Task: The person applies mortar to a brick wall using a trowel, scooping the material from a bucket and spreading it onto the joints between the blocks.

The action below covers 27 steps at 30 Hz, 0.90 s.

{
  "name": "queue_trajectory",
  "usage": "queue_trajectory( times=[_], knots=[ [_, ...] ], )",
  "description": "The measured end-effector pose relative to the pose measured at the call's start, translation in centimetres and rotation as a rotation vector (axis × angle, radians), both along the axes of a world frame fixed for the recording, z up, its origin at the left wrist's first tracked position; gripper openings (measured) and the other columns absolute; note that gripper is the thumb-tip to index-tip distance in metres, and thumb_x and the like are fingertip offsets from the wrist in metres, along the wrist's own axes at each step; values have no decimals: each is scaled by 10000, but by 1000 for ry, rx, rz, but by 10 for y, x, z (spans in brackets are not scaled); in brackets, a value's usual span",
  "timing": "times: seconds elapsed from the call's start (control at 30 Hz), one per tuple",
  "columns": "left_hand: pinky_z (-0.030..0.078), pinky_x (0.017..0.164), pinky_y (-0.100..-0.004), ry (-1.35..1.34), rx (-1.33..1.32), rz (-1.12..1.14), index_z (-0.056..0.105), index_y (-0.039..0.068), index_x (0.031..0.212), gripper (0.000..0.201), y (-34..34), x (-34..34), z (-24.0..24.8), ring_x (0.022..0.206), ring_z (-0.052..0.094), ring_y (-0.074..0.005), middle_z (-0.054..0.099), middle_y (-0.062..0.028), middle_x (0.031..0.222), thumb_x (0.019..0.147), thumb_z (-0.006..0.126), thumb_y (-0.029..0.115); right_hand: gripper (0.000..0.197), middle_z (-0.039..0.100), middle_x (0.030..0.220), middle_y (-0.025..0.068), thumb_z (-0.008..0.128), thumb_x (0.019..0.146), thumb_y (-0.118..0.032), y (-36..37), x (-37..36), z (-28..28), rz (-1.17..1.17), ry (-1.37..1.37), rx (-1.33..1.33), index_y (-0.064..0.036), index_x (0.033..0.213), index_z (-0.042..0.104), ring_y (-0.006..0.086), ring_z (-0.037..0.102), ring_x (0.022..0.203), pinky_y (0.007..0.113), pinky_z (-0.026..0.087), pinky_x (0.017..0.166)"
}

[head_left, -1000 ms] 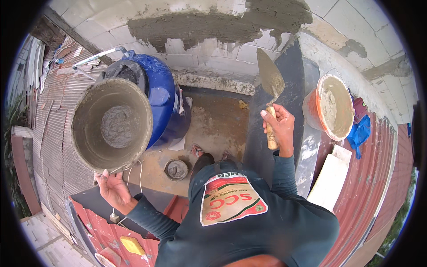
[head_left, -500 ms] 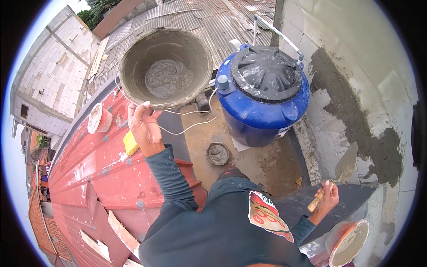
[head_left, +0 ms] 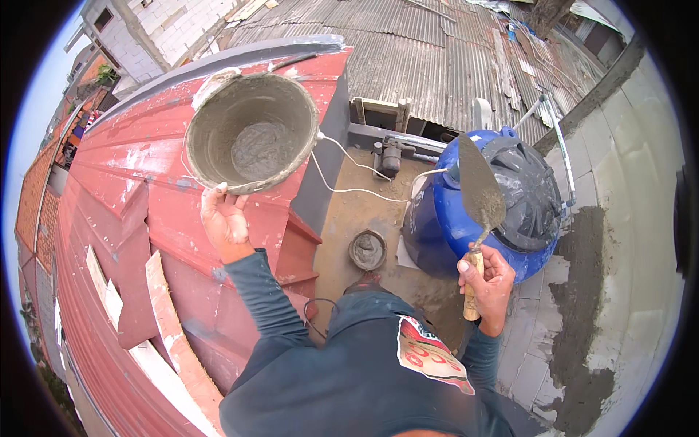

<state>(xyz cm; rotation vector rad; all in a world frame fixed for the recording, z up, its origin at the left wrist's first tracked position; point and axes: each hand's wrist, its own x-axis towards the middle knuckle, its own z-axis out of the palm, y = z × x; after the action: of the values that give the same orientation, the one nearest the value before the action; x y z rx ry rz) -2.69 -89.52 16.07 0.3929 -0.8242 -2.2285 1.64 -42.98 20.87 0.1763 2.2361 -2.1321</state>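
My left hand [head_left: 228,221] grips the near rim of a mortar-caked bucket [head_left: 211,138], fingers underneath and thumb at the edge. The bucket tilts toward me and holds wet grey mortar [head_left: 263,151] at its bottom. My right hand [head_left: 488,282] is closed round the wooden handle of a trowel [head_left: 477,178]. Its pointed blade stands upward, smeared with a little mortar near the neck, in front of the blue water tank [head_left: 429,229]. The tank's black lid [head_left: 520,186] shows behind the blade.
Red metal roofing [head_left: 178,251] slopes away on the left, with wood strips [head_left: 178,335] lying on it. A small mortar bowl [head_left: 368,250] sits on the floor near my foot. A pump [head_left: 391,158] and white cable lie beyond it. The block wall [head_left: 582,306] on the right bears wet mortar.
My right hand has brought the trowel up from the wall at the lower right to in front of the tank. My view has turned right. The left hand still holds the bucket.
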Motion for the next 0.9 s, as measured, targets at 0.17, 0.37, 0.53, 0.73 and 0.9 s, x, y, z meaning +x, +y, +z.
queue_trajectory(
  times=[0.17, 0.37, 0.53, 0.73, 0.9],
  knots=[
    [593, 833, -548, -252, -10, 421, 599, -37, 948, 174, -77, 33, -42, 1018, 624, -338, 601, -164, 1047, 788, 656, -1, 397, 657, 837, 51, 806, 842, -99, -62, -67, -27, 361, -118, 56, 55, 1151, 612, 83, 597, 604, 232, 485, 486],
    [591, 846, -560, -395, 37, 595, 593, -67, 1003, 251, -178, 80, -133, 1044, 611, -358, 590, -197, 1094, 789, 678, 33, 366, 636, 813, 46, 794, 862, -105, -108, -119, -63, 561, -238, 6, 75, 1120, 606, 79, 586, 595, 231, 487, 481],
    [559, 923, -618, -456, 33, 426, 524, -67, 1169, 408, -183, 120, -142, 1090, 584, -410, 560, -238, 1166, 838, 669, 122, 361, 638, 737, 53, 791, 860, -162, -101, -127, -111, 545, -322, 101, 88, 1061, 625, 87, 583, 561, 252, 471, 471],
    [463, 1036, -665, -592, 150, 393, 142, -21, 1544, 929, -133, 138, -117, 1363, 392, -514, 316, -328, 1499, 883, 725, 270, 354, 640, 743, 61, 790, 837, -138, -62, -97, -163, 508, -465, 238, 93, 1047, 623, 88, 588, 560, 266, 478, 457],
    [489, 1024, -579, -590, 148, 553, 162, 32, 1527, 817, -67, 121, -106, 1370, 413, -453, 317, -277, 1534, 933, 687, 230, 358, 641, 749, 59, 792, 836, -135, -24, -58, -181, 448, -530, 198, 91, 1061, 629, 86, 594, 564, 262, 483, 465]
  ],
)
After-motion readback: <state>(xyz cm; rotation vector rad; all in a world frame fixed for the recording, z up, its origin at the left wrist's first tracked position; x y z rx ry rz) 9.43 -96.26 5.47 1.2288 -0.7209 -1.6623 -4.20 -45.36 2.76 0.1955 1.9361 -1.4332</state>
